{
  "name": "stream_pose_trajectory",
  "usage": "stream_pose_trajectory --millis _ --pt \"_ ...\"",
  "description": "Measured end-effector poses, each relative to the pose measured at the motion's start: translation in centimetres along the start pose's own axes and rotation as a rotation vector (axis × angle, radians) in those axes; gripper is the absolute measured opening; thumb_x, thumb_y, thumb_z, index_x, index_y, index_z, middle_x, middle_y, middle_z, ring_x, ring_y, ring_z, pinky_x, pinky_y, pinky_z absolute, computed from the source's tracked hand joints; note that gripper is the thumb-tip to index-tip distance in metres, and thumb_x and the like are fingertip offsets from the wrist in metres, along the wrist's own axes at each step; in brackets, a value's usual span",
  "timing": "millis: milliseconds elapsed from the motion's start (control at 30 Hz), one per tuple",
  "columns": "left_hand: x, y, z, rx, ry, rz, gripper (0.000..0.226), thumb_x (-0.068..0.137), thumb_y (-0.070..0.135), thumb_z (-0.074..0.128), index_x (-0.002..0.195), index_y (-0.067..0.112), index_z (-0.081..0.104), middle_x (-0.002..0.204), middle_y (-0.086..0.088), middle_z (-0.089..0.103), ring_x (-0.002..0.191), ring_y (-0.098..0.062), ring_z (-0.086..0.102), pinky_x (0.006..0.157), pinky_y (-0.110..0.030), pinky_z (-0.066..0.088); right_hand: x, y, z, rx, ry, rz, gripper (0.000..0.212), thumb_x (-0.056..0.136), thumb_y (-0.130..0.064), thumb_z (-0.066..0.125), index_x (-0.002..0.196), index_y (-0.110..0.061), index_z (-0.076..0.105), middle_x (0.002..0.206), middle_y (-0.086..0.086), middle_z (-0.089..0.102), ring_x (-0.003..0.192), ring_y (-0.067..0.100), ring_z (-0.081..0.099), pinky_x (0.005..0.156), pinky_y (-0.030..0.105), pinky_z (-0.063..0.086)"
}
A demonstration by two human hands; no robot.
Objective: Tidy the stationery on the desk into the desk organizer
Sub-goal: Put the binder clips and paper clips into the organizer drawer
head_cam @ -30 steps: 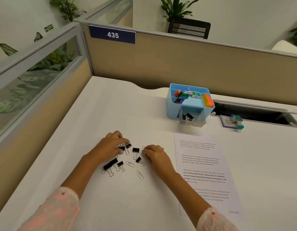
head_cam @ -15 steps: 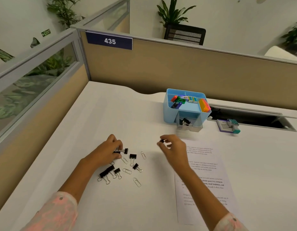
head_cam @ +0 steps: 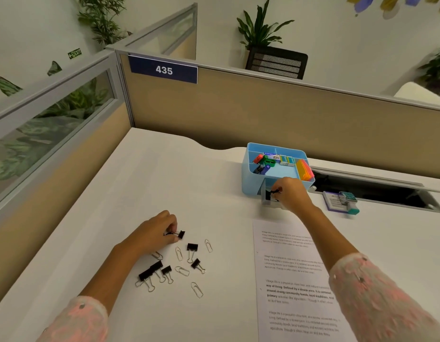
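A light blue desk organizer [head_cam: 248, 178] stands at the back of the white desk, with colourful items in its top compartments and a small open drawer [head_cam: 266, 201] at its front. My right hand [head_cam: 291, 193] pinches a small black binder clip [head_cam: 274, 192] right over that drawer. My left hand [head_cam: 156, 233] pinches another small black binder clip [head_cam: 180, 234] on the desk. Below it lie several black binder clips [head_cam: 149, 270] and silver paper clips [head_cam: 196, 289], loose on the desk.
A printed sheet of paper [head_cam: 295, 280] lies under my right forearm. A purple and teal stapler [head_cam: 341, 201] sits right of the organizer, in front of an open cable slot [head_cam: 377, 191]. Beige partitions [head_cam: 238, 114] wall the desk at the back and left.
My right hand picked up a small binder clip from the pile and carried it up and right to the organizer's drawer. My left hand stayed at the pile, holding a clip.
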State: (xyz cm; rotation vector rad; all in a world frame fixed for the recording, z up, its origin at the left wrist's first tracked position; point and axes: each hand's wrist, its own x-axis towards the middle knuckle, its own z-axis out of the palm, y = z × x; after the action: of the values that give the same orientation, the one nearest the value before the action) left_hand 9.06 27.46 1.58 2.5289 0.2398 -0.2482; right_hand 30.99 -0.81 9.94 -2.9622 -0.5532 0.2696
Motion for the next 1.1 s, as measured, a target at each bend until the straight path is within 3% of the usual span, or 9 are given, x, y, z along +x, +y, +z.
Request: stream_pose_trajectory --millis 133,300,400,500,633,767,933,1000,1100 --pt "-0.1 0.1 0.1 0.008 0.038 -0.006 0.013 0.086 0.030 0.061 0.083 0.027 0.050 0.091 0.011 0.051 0.081 -0.012 0.054 0.066 -0.022 0.042 0.0 -0.9 -0.1 -0.001 0.044 0.049 0.026 0.090 -0.018 0.060 0.115 -0.011 0.064 0.114 0.013 0.061 0.102 0.026 0.057 0.089 0.030 0.049" --pt "-0.7 -0.1 0.0 -0.100 0.054 -0.017 0.014 0.085 0.025 0.064 0.097 0.026 0.056 0.099 0.011 0.050 0.079 -0.003 0.052 0.068 -0.016 0.040 -3.8 -5.2 2.2 0.227 0.397 -0.095 0.021 0.088 -0.009 0.061 0.108 -0.008 0.067 0.112 0.012 0.064 0.103 0.025 0.058 0.091 0.029 0.047" --pt "-1.3 -0.5 -0.4 -0.256 0.025 -0.053 0.027 0.082 0.022 0.069 0.106 0.031 0.059 0.105 0.017 0.049 0.079 -0.007 0.055 0.072 -0.016 0.043 -6.4 -9.4 4.6 0.367 0.297 -0.324 0.021 0.087 -0.005 0.060 0.106 -0.009 0.069 0.109 0.009 0.067 0.095 0.022 0.062 0.088 0.027 0.048" --pt "-1.5 -1.0 -0.6 -0.246 0.006 -0.077 0.034 0.081 0.020 0.071 0.108 0.035 0.058 0.105 0.019 0.047 0.075 -0.007 0.055 0.070 -0.016 0.044 -7.7 -12.8 7.0 0.404 0.108 -0.463 0.021 0.089 -0.011 0.058 0.107 -0.011 0.069 0.111 0.007 0.066 0.093 0.022 0.063 0.084 0.032 0.050" --pt "-1.6 -1.3 -0.1 -0.145 0.066 -0.072 0.033 0.081 0.021 0.071 0.108 0.037 0.060 0.100 0.016 0.044 0.071 -0.006 0.055 0.066 -0.015 0.043 -8.5 -15.4 9.9 0.337 -0.049 -0.507 0.027 0.090 -0.022 0.058 0.114 -0.014 0.066 0.115 0.007 0.062 0.103 0.025 0.058 0.084 0.035 0.049" --pt "-1.8 -1.4 0.5 -0.120 0.112 -0.049 0.027 0.081 0.028 0.070 0.104 0.037 0.059 0.097 0.018 0.044 0.077 0.007 0.054 0.067 -0.014 0.042 -8.9 -16.0 11.4 0.291 -0.032 -0.515 0.025 0.092 -0.017 0.051 0.112 -0.014 0.067 0.113 0.008 0.061 0.103 0.025 0.055 0.080 0.035 0.048" --pt "-1.8 -0.8 1.3 -0.099 0.181 -0.024 0.023 0.081 0.040 0.066 0.101 0.033 0.056 0.100 0.019 0.045 0.091 0.002 0.052 0.071 -0.016 0.044 -8.9 -15.2 11.4 0.363 -0.009 -0.388 0.023 0.089 -0.013 0.055 0.108 -0.012 0.068 0.105 0.007 0.063 0.093 0.024 0.060 0.075 0.029 0.048" --pt "-1.5 0.4 1.5 -0.126 0.229 0.000 0.021 0.082 0.042 0.064 0.098 0.035 0.053 0.098 0.021 0.048 0.087 0.003 0.053 0.066 -0.013 0.040 -8.9 -14.5 10.8 0.573 -0.005 -0.200 0.024 0.082 -0.009 0.062 0.105 -0.011 0.067 0.100 0.006 0.063 0.089 0.021 0.061 0.076 0.025 0.050" --pt "-0.8 3.4 1.5 -0.210 0.281 0.056 0.018 0.081 0.042 0.063 0.094 0.041 0.051 0.092 0.023 0.054 0.088 0.001 0.052 0.066 -0.016 0.042 -9.2 -13.0 9.4 1.095 -0.110 0.131 0.025 0.075 -0.002 0.068 0.097 -0.013 0.068 0.091 0.008 0.065 0.085 0.021 0.063 0.080 0.029 0.054"
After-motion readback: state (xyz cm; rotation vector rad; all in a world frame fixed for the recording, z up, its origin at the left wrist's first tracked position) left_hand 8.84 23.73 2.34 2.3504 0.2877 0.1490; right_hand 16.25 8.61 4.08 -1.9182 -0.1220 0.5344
